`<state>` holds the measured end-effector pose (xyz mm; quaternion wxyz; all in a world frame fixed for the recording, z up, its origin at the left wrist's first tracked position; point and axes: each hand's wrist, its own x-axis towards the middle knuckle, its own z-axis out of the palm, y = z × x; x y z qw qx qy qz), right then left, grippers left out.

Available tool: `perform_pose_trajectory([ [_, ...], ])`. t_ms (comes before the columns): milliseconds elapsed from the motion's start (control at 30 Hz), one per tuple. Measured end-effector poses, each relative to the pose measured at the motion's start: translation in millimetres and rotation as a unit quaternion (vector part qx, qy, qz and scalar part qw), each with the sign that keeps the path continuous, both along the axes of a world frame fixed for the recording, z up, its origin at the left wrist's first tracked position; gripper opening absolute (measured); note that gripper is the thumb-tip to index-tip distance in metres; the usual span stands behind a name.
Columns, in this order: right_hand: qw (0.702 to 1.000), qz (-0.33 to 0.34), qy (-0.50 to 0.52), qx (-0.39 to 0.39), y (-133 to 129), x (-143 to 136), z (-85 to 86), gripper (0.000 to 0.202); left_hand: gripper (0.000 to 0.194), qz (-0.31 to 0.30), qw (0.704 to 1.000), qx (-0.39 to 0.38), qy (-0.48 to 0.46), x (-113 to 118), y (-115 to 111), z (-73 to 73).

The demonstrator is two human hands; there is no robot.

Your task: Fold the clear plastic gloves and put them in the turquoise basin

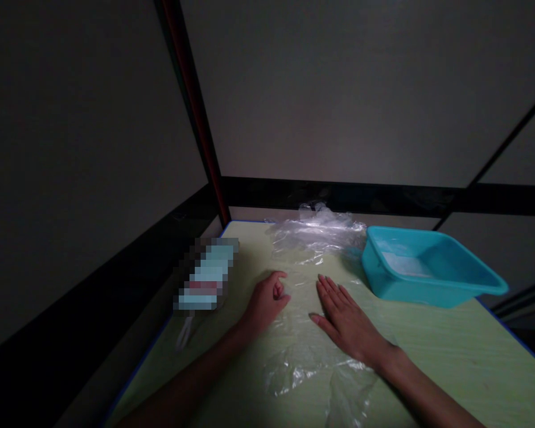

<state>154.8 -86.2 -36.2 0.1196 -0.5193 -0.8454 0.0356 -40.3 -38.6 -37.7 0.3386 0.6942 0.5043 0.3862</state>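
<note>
A thin clear plastic bag [301,362] lies spread on the table between my hands and reaches to the near edge of the view. My right hand [350,324] rests flat on its right side, fingers stretched out and thumb apart. At the left side of the bag is my left hand [267,302], fingers curled, with a gap between thumb and forefinger. Nothing shows in that gap. Beyond both hands, a crumpled heap of clear plastic bags [316,235] lies near the table's far edge.
A turquoise plastic basin [428,291] with something white and flat [403,264] inside stands at the right. At the left edge lies a pixelated light-blue object [207,276] with a pale strap [184,333]. The pale green table [463,351] meets panelled walls behind and left.
</note>
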Motion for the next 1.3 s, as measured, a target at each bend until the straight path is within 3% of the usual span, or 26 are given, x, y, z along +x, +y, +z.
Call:
perform_pose_trajectory([
  [133,1.000,-0.002,0.000,-0.008,0.2,-0.8,1.0,0.063,0.004,-0.005,1.000,0.001,-0.021,1.9,1.3,2.4],
  [567,1.000,-0.006,-0.004,0.001,0.7,-0.2,-0.8,0.064,0.014,0.048,0.996,0.015,-0.067,-4.2,7.3,4.4],
  [867,1.000,-0.005,0.005,0.004,1.2,0.5,-3.6,0.063,0.019,0.140,0.987,0.048,-0.058,-17.1,16.2,4.8],
  [1300,1.000,-0.008,0.000,-0.010,0.7,-0.9,0.9,0.065,0.019,0.172,0.980,0.085,-0.053,-16.3,13.1,10.9],
])
